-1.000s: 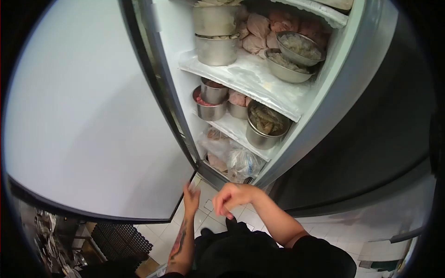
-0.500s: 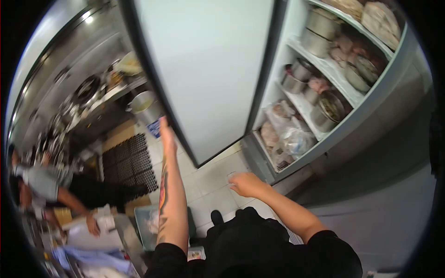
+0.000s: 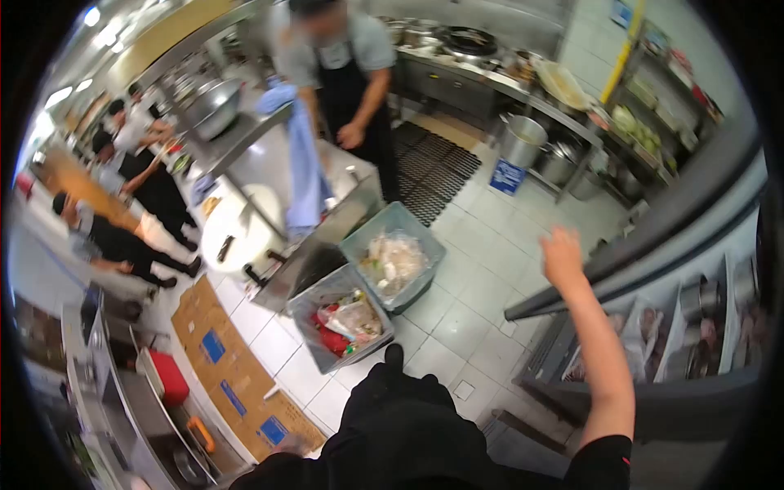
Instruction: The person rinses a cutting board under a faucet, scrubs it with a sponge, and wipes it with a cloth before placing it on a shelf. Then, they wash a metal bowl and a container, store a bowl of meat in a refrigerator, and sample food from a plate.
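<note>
My right hand (image 3: 562,255) is raised at the edge of the dark-framed fridge door (image 3: 645,249), its fingers apart and nothing held in them. Whether the palm touches the door cannot be made out. The door stands partly ajar, and behind it the fridge shelves (image 3: 657,351) show metal pots and bagged food. Low in the view, a blurred bit of my left hand (image 3: 290,443) shows beside my black clothing; its fingers are not distinguishable.
Two grey bins (image 3: 327,359) of waste stand before my feet. A co-worker (image 3: 351,73) stands behind a steel counter (image 3: 355,184) with a blue cloth (image 3: 300,163). Flattened cardboard (image 3: 220,359) lies on the left floor. Several people work farther left. A stockpot (image 3: 523,140) stands near the back.
My view has swung left, away from the fridge interior. The door has moved toward closed. My left hand has left the door's edge and dropped low; my right hand has risen to the door.
</note>
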Action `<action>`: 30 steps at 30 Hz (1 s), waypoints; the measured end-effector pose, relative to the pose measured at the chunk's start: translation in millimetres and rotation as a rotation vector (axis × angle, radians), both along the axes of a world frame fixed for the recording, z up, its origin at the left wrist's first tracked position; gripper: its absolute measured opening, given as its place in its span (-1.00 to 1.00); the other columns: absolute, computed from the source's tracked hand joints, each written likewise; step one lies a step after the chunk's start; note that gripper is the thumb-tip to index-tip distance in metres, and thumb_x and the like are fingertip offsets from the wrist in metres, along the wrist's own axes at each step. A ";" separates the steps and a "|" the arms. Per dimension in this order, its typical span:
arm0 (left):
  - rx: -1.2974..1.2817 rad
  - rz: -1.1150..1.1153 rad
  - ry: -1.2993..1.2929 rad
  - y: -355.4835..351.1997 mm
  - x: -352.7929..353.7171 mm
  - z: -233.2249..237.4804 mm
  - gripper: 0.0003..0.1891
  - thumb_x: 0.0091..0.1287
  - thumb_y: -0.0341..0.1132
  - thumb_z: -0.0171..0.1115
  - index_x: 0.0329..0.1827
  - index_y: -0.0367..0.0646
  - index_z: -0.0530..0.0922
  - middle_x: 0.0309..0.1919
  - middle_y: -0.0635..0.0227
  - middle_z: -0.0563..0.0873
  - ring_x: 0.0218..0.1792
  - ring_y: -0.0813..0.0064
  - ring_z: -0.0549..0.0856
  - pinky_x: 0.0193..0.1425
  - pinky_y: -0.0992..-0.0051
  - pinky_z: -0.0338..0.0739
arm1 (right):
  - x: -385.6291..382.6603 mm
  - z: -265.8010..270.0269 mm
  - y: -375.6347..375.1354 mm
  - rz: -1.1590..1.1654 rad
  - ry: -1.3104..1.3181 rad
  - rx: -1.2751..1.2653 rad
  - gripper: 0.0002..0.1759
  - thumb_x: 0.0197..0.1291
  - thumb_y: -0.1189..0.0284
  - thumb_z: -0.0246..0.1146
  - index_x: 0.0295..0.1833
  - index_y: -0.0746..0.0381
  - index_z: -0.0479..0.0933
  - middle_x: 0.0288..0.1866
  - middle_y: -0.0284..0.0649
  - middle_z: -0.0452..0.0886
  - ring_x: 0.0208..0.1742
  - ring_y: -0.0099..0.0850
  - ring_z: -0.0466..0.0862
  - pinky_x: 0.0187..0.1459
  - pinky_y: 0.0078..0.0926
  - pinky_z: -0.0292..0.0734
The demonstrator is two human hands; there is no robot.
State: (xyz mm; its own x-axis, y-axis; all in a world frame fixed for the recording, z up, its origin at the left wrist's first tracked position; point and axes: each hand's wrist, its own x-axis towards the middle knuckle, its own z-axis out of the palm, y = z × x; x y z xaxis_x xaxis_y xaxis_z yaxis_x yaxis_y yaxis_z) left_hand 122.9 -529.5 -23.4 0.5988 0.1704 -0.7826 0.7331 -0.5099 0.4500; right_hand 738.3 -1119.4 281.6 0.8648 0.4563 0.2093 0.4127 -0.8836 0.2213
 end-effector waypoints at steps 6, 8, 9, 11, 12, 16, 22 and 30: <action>0.273 0.274 0.551 28.9 -262.7 46.0 -0.40 0.42 0.02 0.08 0.40 -0.17 0.48 0.30 -0.07 0.60 0.37 0.03 0.53 0.48 0.21 0.36 | -75.0 -72.5 -98.5 -0.605 0.279 -0.791 -0.60 0.31 0.16 0.20 0.15 0.08 0.70 0.24 -0.20 0.68 0.30 -0.15 0.62 0.19 0.12 0.43; 0.244 0.313 0.518 23.5 -278.7 25.4 -0.40 0.41 0.04 0.09 0.40 -0.15 0.49 0.29 -0.07 0.61 0.36 0.03 0.54 0.48 0.22 0.37 | -109.4 -73.1 -52.1 -0.539 0.573 -0.389 -0.56 0.20 0.12 0.33 0.02 0.23 0.73 0.06 0.02 0.74 0.09 -0.06 0.74 0.09 -0.13 0.65; 0.227 0.316 0.467 20.6 -267.3 12.9 -0.40 0.41 0.04 0.09 0.39 -0.15 0.49 0.29 -0.07 0.61 0.36 0.02 0.54 0.48 0.22 0.37 | -130.1 -88.1 -11.5 -0.562 0.596 -0.186 -0.59 0.16 0.15 0.37 -0.06 0.27 0.73 0.03 0.05 0.73 0.10 -0.04 0.72 0.12 -0.17 0.63; 0.183 0.312 0.348 24.0 -229.6 -20.3 -0.40 0.40 0.05 0.10 0.39 -0.14 0.50 0.28 -0.08 0.61 0.36 0.02 0.54 0.47 0.22 0.37 | -168.0 -153.4 79.3 -0.427 0.740 0.123 -0.78 0.03 0.35 0.40 -0.22 0.23 0.74 -0.16 0.02 0.76 -0.08 -0.09 0.76 -0.04 -0.13 0.64; 0.042 0.378 0.392 39.6 -232.2 -111.5 -0.40 0.39 0.13 0.10 0.36 -0.06 0.55 0.30 -0.08 0.60 0.37 -0.02 0.52 0.49 0.23 0.35 | -201.8 -198.2 130.4 -0.231 0.618 0.147 -0.87 -0.01 0.44 0.33 -0.32 0.21 0.72 -0.26 0.00 0.75 -0.16 -0.03 0.74 -0.12 -0.09 0.63; 0.121 0.410 -0.403 81.9 -120.2 -47.2 -0.37 0.48 0.09 0.10 0.41 -0.21 0.47 0.32 -0.11 0.57 0.40 -0.06 0.49 0.51 0.15 0.30 | -347.0 -236.8 383.6 0.322 0.838 0.127 -0.84 -0.01 0.36 0.24 -0.34 0.12 0.69 -0.32 -0.02 0.72 -0.20 0.05 0.72 -0.15 0.04 0.61; 0.103 0.576 -0.728 173.6 -158.9 202.2 -0.42 0.46 -0.07 0.25 0.47 -0.15 0.44 0.43 0.10 0.50 0.49 0.22 0.43 0.53 0.25 0.25 | -367.8 -100.2 580.4 0.569 0.984 0.429 -0.90 0.09 0.42 0.24 -0.30 0.15 0.64 -0.42 -0.06 0.69 -0.29 -0.09 0.73 -0.24 -0.13 0.60; 0.403 1.211 -0.353 203.7 -335.5 63.0 -0.43 0.47 0.03 0.08 0.47 -0.02 0.45 0.42 0.14 0.52 0.51 0.20 0.40 0.63 0.31 0.14 | -329.5 129.2 637.7 1.169 0.948 0.563 -0.83 0.30 0.42 0.31 -0.10 0.29 0.66 -0.10 -0.09 0.72 -0.12 -0.19 0.72 -0.07 -0.33 0.62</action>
